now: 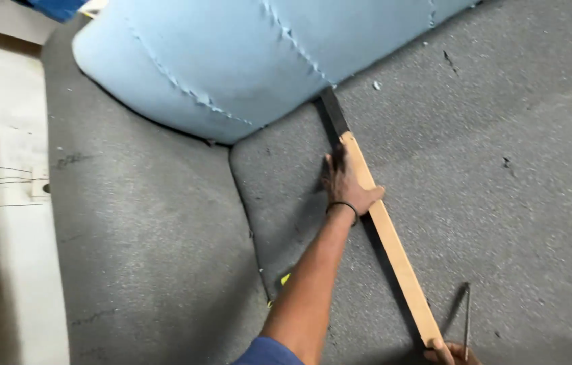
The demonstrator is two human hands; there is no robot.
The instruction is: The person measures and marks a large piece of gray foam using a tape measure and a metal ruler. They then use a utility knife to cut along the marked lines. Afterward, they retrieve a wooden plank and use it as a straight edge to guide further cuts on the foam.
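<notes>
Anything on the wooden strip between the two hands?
No. In the head view the wooden strip runs bare from the left hand pressing its upper end to the right hand at its lower end; only grey fabric beneath.

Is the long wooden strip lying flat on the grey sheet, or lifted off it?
Lying flat. The wooden strip rests along the grey sheet, the left hand pressing it down, the right hand at its near end.
</notes>
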